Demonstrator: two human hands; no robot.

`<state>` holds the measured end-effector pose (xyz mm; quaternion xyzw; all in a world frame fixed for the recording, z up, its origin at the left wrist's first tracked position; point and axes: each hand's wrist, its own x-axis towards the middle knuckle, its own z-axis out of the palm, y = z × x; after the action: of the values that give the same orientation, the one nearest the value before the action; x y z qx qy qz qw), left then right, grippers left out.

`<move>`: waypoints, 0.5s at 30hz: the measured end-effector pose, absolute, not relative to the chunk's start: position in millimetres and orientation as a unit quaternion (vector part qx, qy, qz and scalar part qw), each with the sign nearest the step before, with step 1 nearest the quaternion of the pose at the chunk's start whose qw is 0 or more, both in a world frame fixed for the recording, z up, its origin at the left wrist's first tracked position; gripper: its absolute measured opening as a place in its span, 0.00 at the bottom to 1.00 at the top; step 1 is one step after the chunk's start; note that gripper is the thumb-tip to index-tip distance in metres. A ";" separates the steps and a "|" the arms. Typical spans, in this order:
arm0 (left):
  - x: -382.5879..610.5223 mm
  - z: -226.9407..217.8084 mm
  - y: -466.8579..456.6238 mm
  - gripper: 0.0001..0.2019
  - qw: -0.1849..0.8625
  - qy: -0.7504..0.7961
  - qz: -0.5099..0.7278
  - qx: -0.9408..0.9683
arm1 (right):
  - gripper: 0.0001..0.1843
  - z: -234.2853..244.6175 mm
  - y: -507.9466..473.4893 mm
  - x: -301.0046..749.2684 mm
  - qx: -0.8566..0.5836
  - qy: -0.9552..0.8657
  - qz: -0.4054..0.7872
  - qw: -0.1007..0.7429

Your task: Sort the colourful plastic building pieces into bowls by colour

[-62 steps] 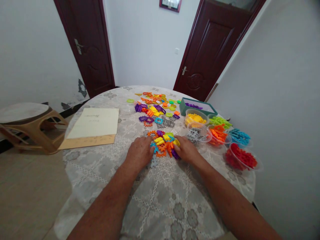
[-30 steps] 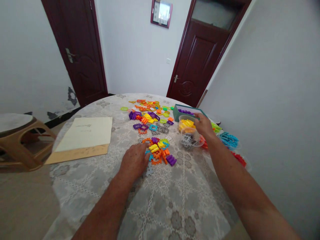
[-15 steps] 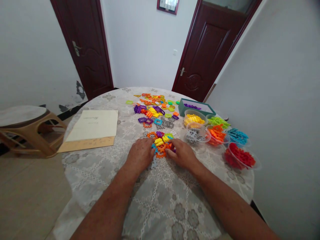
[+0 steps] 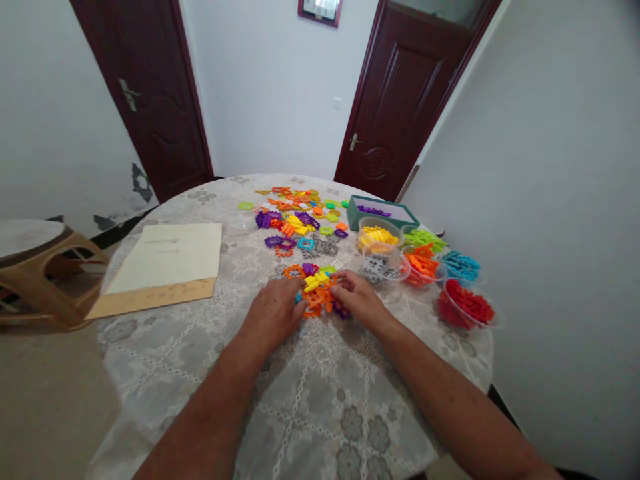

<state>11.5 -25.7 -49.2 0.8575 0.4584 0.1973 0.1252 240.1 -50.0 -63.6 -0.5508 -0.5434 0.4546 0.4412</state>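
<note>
While the left hand [image 4: 274, 308] curls its fingers at the left edge of a small cluster, the right hand [image 4: 364, 301] keeps a narrow space between thumb and forefinger, just at the orange pieces [image 4: 315, 300]. Whether either hand really grips a piece, I cannot tell. Yellow pieces [image 4: 316, 282] lie between the hands, within the cluster on the patterned tablecloth [image 4: 320, 407]. The step in hand seems, in my judgement, to be the adjusting of these pieces; the next move calls for small, exact work of the fingertips. Farther away spreads a mixed heap [image 4: 295, 223]. On the right stand clear bowls [image 4: 495, 320] and a green box [image 4: 353, 217]; on the left lies paper [image 4: 165, 257].
</note>
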 end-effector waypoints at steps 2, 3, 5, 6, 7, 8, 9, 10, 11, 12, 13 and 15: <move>12.4 -52.2 -25.3 0.20 0.148 0.423 0.226 0.865 | 0.19 -60.7 -52.5 231.7 -0.526 -0.549 0.465 0.453; 12.9 -52.9 -25.2 0.22 0.161 0.407 0.240 0.866 | 0.18 -60.1 -53.5 227.2 -0.514 -0.550 0.471 0.460; 13.9 -51.7 -25.4 0.23 0.192 0.388 0.259 0.863 | 0.17 -60.8 -54.7 218.9 -0.492 -0.552 0.484 0.468; 14.1 -49.7 -25.5 0.23 0.208 0.388 0.263 0.858 | 0.16 -61.7 -55.1 215.7 -0.483 -0.554 0.491 0.467; 13.9 -46.9 -25.5 0.22 0.224 0.393 0.265 0.852 | 0.14 -62.7 -55.6 213.6 -0.478 -0.559 0.494 0.463; 13.5 -43.7 -25.3 0.21 0.240 0.401 0.267 0.843 | 0.13 -63.6 -56.3 212.5 -0.478 -0.569 0.486 0.460; 12.6 -40.2 -24.8 0.19 0.255 0.412 0.271 0.832 | 0.11 -64.2 -57.1 212.5 -0.484 -0.586 0.464 0.455; 11.6 -36.8 -24.1 0.18 0.269 0.425 0.278 0.818 | 0.10 -64.4 -58.2 213.5 -0.495 -0.609 0.428 0.449; 10.4 -33.7 -23.2 0.17 0.280 0.442 0.290 0.802 | 0.09 -64.0 -59.6 215.3 -0.508 -0.639 0.376 0.438; 9.3 -31.0 -22.4 0.17 0.288 0.463 0.305 0.781 | 0.10 -63.3 -61.2 217.4 -0.516 -0.677 0.316 0.419; 8.4 -28.7 -21.7 0.17 0.296 0.485 0.319 0.758 | 0.12 -62.3 -63.0 219.6 -0.519 -0.716 0.257 0.390; 7.7 -25.5 -21.3 0.18 0.330 0.524 0.343 0.706 | 0.16 -60.1 -66.6 222.4 -0.516 -0.779 0.166 0.315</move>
<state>7.7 -21.3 -25.5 0.7064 0.5240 0.3431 0.3298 222.4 -66.6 -60.1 -0.5165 -0.7788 0.1663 0.3149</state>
